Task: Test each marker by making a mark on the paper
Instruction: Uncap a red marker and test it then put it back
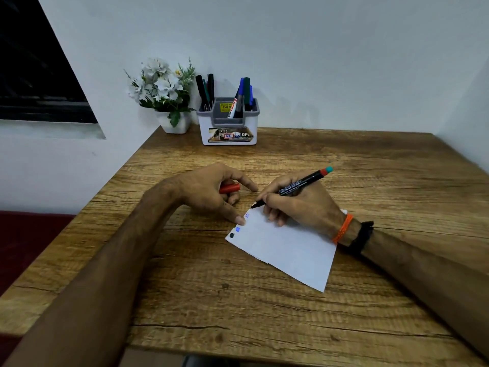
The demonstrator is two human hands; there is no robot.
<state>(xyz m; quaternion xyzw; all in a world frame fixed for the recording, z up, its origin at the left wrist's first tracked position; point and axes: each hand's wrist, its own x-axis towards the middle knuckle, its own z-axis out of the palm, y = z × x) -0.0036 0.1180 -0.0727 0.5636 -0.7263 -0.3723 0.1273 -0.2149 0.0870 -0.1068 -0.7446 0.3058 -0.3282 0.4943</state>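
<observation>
A wooden table [264, 300] with a rough grain fills the foreground, pushed into a corner of pale grey-white walls [291, 49]. Left of the table a dark window [34, 75] sits above a pale sill, and below it a dark red surface [29, 242] adjoins the table's edge

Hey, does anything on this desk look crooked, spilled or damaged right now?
Only the paper lies askew, turned at an angle to the table edge. Nothing looks spilled or damaged; the organiser and flower pot stand upright.
</observation>
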